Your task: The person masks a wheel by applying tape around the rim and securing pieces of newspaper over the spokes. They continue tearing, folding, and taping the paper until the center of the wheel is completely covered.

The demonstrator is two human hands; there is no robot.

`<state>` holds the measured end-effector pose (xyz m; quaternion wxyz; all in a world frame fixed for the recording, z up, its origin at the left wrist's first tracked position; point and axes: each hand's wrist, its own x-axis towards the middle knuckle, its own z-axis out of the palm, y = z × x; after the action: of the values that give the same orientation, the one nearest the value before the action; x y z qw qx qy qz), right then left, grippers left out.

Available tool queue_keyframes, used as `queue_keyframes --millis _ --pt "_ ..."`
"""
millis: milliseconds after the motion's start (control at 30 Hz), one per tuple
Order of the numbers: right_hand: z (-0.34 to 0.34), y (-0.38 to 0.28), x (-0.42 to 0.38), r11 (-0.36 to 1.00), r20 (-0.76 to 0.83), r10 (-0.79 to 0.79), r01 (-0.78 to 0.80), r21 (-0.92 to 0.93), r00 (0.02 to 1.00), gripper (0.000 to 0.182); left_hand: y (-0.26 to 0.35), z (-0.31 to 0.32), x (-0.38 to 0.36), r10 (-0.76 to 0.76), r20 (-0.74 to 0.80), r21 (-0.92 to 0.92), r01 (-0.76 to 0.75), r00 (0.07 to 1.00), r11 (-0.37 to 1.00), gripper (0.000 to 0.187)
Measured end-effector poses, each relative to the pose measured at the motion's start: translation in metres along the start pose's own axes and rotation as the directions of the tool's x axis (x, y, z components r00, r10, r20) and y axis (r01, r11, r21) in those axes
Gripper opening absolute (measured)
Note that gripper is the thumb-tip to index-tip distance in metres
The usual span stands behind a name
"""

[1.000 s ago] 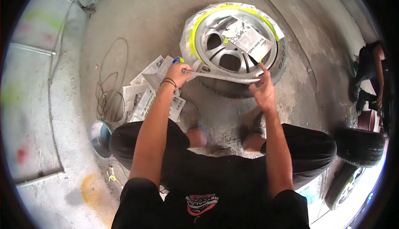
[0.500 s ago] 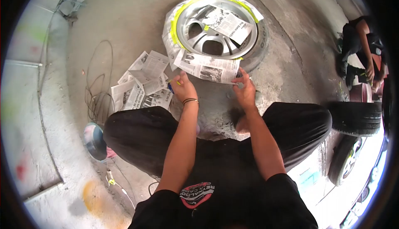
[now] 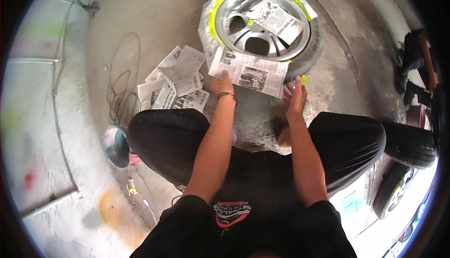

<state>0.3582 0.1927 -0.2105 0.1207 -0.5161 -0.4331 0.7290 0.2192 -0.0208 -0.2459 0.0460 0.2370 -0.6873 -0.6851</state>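
A wheel rim (image 3: pixel 241 42) in its tire (image 3: pixel 309 61) lies flat on the floor. Yellow tape (image 3: pixel 213 17) and paper line much of its edge, and a newspaper piece (image 3: pixel 279 21) covers part of the spokes. Another newspaper sheet (image 3: pixel 253 77) lies along the near edge. My left hand (image 3: pixel 222 86) is closed at that sheet's left end, a bit of yellow at its fingers; the tape roll it appears to hold is mostly hidden. Right of the sheet, my right hand (image 3: pixel 296 99) holds a short strip of yellow tape (image 3: pixel 304 80) at its fingertips.
Loose newspaper (image 3: pixel 176 77) is piled at the left, beside a coiled wire (image 3: pixel 112 101). A round container (image 3: pixel 116 146) stands by my left knee. At the right are a stacked tire (image 3: pixel 408 144), another wheel (image 3: pixel 393 190) and a partly visible person (image 3: pixel 415 66).
My left hand has moved up to the sheet's left end. My right hand has let go of the sheet's right corner and now carries a yellow tape strip. The view has shifted slightly.
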Motion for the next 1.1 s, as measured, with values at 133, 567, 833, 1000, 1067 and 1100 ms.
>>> queue_keyframes --millis 133,567,833,1000,1067,1100 --pt "0.004 0.016 0.0 0.989 0.068 0.084 -0.075 -0.129 0.994 0.115 -0.03 -0.008 0.014 -0.132 -0.044 0.293 0.139 0.99 0.946 0.032" --pt "-0.031 0.041 0.043 0.983 -0.051 -0.167 0.163 -0.089 0.985 0.079 -0.068 0.028 0.005 -0.242 -0.194 -0.028 0.242 0.951 0.97 0.03" --pt "0.044 -0.091 -0.005 0.757 0.284 -0.537 0.602 -0.252 0.794 0.035 -0.053 0.046 -0.003 -0.351 -0.269 0.002 0.365 0.897 0.931 0.033" --pt "0.17 -0.103 -0.055 0.535 0.743 -0.128 0.677 -0.506 0.657 0.027 -0.041 0.049 -0.001 -0.45 -0.301 -0.105 0.44 0.841 0.892 0.025" --pt "0.211 -0.093 -0.058 0.301 0.831 0.055 0.785 -0.542 0.553 0.03 -0.056 0.059 -0.002 -0.42 -0.321 -0.322 0.32 0.849 0.891 0.023" --pt "0.23 -0.085 -0.058 0.292 0.835 0.069 0.789 -0.541 0.546 0.03 -0.065 0.066 -0.001 -0.43 -0.332 -0.333 0.322 0.84 0.886 0.023"
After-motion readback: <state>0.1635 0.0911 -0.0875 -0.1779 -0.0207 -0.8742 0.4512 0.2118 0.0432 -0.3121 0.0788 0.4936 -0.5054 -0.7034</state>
